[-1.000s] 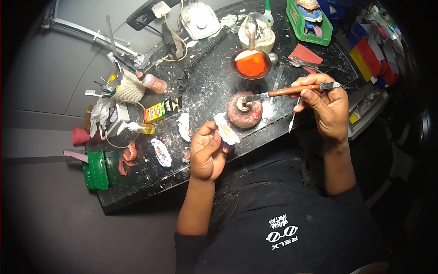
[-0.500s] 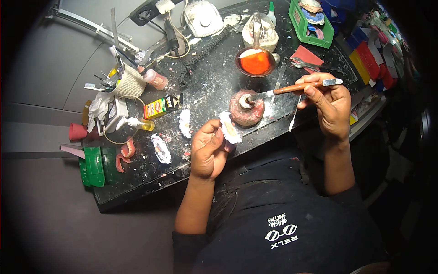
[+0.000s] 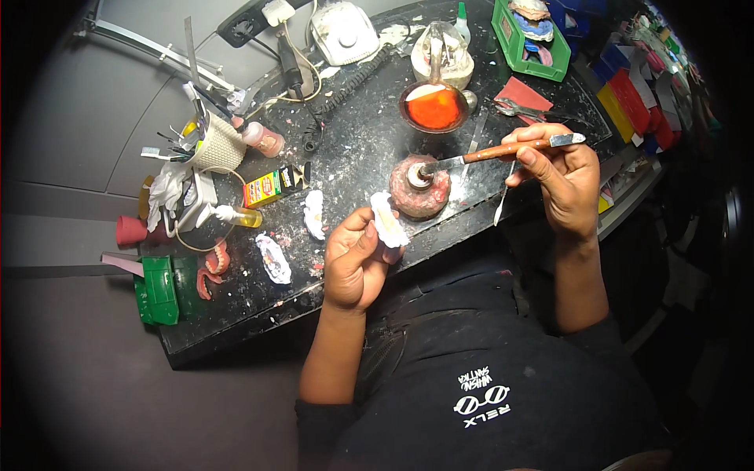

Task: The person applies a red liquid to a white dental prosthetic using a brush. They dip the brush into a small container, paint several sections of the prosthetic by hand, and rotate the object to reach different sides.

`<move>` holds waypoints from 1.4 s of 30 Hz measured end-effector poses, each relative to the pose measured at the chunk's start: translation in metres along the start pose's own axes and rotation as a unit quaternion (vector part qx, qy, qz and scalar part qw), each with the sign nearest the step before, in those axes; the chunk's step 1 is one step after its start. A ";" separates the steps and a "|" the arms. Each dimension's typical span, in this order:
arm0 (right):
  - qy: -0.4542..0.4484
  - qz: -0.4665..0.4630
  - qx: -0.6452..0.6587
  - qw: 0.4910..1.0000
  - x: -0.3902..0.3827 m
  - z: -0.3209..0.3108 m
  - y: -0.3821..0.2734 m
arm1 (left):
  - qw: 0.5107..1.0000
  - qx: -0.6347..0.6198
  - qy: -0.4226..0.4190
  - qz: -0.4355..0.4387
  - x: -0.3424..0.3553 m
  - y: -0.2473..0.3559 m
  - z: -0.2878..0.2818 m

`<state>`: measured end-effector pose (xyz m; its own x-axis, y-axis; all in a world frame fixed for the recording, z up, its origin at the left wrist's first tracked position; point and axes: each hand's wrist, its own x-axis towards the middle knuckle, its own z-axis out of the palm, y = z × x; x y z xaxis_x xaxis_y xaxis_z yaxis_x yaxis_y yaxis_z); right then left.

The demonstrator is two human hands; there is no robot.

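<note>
My left hand (image 3: 351, 263) is closed round a small white dental mould piece (image 3: 388, 223) with a yellowish strip along its middle, held just over the bench's front edge. In my right hand (image 3: 572, 184) is a wax knife (image 3: 509, 150) with a brown wooden handle. Its blade reaches left to the neck of a round, wax-spattered burner (image 3: 428, 202); I cannot make out a flame. A thin metal instrument (image 3: 499, 210) also hangs from the right hand, pointing down. Behind the burner, a small pan (image 3: 434, 107) holds glossy orange-red wax.
Two more white mould pieces (image 3: 273, 259) (image 3: 314, 215) lie on the black bench (image 3: 353, 153). Left are pink denture parts (image 3: 210, 271), a yellow-and-black box (image 3: 271, 186) and a tool cup (image 3: 220, 143). Pliers (image 3: 518, 110) on red sheets and a green bin (image 3: 538, 59) stand at the back right.
The whole view has shifted slightly. Both hands keep their grips, and the knife blade stays at the burner's neck.
</note>
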<state>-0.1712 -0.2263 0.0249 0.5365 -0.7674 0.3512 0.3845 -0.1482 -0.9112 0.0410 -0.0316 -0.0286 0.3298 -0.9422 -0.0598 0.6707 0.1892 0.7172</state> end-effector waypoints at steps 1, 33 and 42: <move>-0.003 -0.002 0.002 1.000 0.000 0.000 0.000 | 1.000 -0.001 -0.001 0.000 0.000 0.000 -0.001; -0.071 0.058 0.022 0.995 -0.013 0.036 -0.011 | 0.997 -0.052 -0.062 -0.016 0.000 0.000 -0.006; -0.076 0.033 0.010 0.996 -0.012 0.040 -0.013 | 0.996 -0.055 -0.070 -0.021 0.000 0.002 -0.007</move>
<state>-0.1524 -0.1906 0.0413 0.6686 -0.6711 0.3202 0.3587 -0.0861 -0.9295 0.0471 -0.0294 -0.0327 0.2102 -0.9775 0.0147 0.7532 0.1715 0.6350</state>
